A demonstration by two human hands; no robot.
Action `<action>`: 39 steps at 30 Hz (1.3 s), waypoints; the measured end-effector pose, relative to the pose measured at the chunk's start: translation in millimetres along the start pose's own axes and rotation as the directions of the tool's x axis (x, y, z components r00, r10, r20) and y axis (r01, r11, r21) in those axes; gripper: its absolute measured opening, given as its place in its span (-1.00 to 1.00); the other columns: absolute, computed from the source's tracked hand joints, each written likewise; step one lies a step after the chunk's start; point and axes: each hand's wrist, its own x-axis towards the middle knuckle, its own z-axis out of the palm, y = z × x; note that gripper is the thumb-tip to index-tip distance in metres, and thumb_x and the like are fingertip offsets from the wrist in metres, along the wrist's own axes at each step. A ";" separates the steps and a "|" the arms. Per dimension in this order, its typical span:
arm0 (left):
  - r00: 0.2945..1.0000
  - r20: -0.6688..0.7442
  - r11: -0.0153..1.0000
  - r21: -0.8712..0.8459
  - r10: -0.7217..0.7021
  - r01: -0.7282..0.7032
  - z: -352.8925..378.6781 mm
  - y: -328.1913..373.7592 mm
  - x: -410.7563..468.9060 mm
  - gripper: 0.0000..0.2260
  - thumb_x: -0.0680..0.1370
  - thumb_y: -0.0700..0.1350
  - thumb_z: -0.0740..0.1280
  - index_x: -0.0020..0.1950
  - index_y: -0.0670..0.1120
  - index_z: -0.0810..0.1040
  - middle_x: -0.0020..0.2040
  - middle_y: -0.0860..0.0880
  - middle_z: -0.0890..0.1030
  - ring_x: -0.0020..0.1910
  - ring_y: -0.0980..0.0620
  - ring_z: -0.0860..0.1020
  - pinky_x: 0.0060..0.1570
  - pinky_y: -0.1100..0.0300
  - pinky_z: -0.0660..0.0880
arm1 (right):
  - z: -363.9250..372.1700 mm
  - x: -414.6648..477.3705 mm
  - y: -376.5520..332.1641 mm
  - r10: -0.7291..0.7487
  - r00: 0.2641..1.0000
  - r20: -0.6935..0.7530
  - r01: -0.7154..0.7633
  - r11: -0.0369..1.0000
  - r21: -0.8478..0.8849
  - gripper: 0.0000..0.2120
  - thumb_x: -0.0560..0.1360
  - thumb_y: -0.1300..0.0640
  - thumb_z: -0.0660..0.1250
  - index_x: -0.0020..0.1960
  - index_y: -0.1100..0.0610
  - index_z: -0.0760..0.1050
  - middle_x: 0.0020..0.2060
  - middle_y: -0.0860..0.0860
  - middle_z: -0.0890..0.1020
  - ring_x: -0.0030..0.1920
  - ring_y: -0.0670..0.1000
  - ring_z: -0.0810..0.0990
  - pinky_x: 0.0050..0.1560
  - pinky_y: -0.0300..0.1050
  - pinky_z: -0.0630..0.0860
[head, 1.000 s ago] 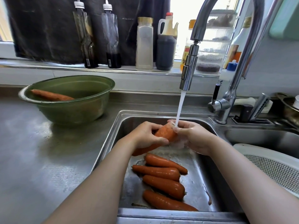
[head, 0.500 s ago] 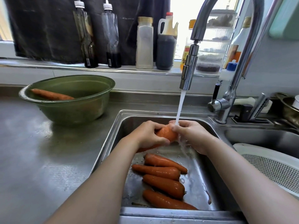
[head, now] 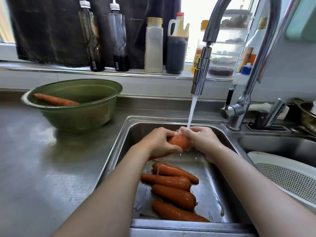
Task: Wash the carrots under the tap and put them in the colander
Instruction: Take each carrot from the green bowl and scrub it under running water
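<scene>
Orange and wet, the carrot (head: 177, 142) is held over the steel sink (head: 123, 151) between both hands, directly under the tap (head: 201, 74), whose stream of water (head: 191, 113) lands where the hands meet. The left hand (head: 159, 141) grips the carrot's middle: its fingers are curled close together over the top and the thumb is pressed along the near side. The carrot's narrow end pokes out below that hand, pointing down and to the left. The right hand (head: 203, 139) is wrapped round the thick end, fingers bent over it and glistening with water, though how its thumb lies cannot be told. Below the hands, four carrots (head: 171, 181) lie side by side on the sink floor, all shiny wet, some touching. The white colander (head: 290, 177) sits to the right of the sink, partly cut off by the frame edge. To the left, on the steel counter (head: 42, 168), stands a green bowl (head: 77, 113) with one more carrot (head: 54, 100) leaning against its inner wall. Bottles (head: 119, 45) line the sill behind.
</scene>
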 end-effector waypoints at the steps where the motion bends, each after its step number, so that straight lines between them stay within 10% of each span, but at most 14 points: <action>1: 1.000 0.003 1.000 0.001 -0.005 0.005 -0.2 -1.1 -0.3 -0.40 0.38 0.23 0.57 0.39 0.15 0.59 0.17 0.11 0.65 0.12 0.07 0.61 0.24 -0.01 0.57 | -0.1 1.3 0.1 0.001 1.000 0.010 -0.001 1.000 -0.016 -0.83 0.57 -0.07 0.46 0.06 -0.01 0.71 -0.01 0.03 0.75 -0.02 0.03 0.72 -0.17 -0.18 0.64; 7: 1.000 0.006 0.999 -0.042 0.000 0.001 -4.4 -4.5 -5.2 -0.46 0.40 0.13 0.60 0.36 0.15 0.62 0.13 0.14 0.69 0.12 0.11 0.62 0.25 0.04 0.57 | -18.6 5.3 6.5 0.110 0.956 0.273 -0.126 0.991 0.044 -0.77 0.56 0.13 0.48 0.21 -0.03 0.69 0.13 0.12 0.73 0.13 0.17 0.72 0.17 0.17 0.65; 14: 1.000 0.007 0.999 -0.036 0.004 -0.003 -1.5 0.6 -3.5 -0.45 0.39 0.14 0.60 0.37 0.13 0.62 0.21 0.10 0.67 0.15 0.11 0.62 0.29 0.01 0.55 | 7.5 0.1 -1.6 0.045 0.993 -0.108 -0.049 0.998 -0.038 -0.75 0.64 -0.10 0.35 -0.04 0.00 0.73 -0.09 0.03 0.75 -0.03 0.09 0.71 -0.13 -0.03 0.66; 20: 1.000 0.020 0.998 -0.054 -0.021 0.022 -5.0 -7.0 -3.4 -0.49 0.40 0.13 0.59 0.34 0.18 0.62 0.07 0.13 0.69 0.09 0.07 0.64 0.25 -0.03 0.58 | -13.9 -0.9 1.8 0.101 0.964 0.246 -0.094 0.995 -0.039 -0.76 0.63 0.01 0.39 0.28 -0.08 0.64 0.08 0.05 0.73 0.02 0.10 0.72 0.16 0.06 0.63; 27: 0.999 0.034 0.996 -0.093 -0.016 0.019 -4.2 -7.6 -5.1 -0.54 0.41 0.13 0.59 0.30 0.18 0.65 0.04 0.12 0.71 0.07 0.08 0.66 0.24 -0.04 0.58 | 4.3 -0.6 -1.0 0.034 0.999 0.008 -0.034 0.996 -0.079 -0.76 0.58 -0.13 0.42 0.12 -0.02 0.72 0.04 0.03 0.73 0.06 0.08 0.71 0.06 0.04 0.69; 32: 0.999 0.021 0.992 -0.119 -0.043 0.045 -7.8 -14.4 -6.3 -0.45 0.37 0.19 0.58 0.35 0.21 0.62 0.06 0.13 0.71 0.08 0.07 0.66 0.24 -0.07 0.58 | -9.8 -3.6 -3.0 0.107 0.953 0.282 -0.112 0.994 0.003 -0.74 0.64 0.11 0.38 0.31 -0.05 0.61 0.18 0.18 0.69 0.14 0.26 0.69 0.23 0.17 0.61; 39: 1.000 -0.008 0.989 -0.143 -0.026 0.025 -0.8 -5.9 -1.3 -0.55 0.44 0.20 0.54 0.31 0.18 0.64 0.04 0.11 0.71 0.07 0.03 0.66 0.24 -0.12 0.57 | 8.2 -4.0 -7.8 0.079 0.997 0.004 -0.079 0.993 0.091 -0.79 0.62 -0.03 0.40 0.21 -0.03 0.66 0.12 0.08 0.69 0.06 0.13 0.71 -0.02 0.00 0.71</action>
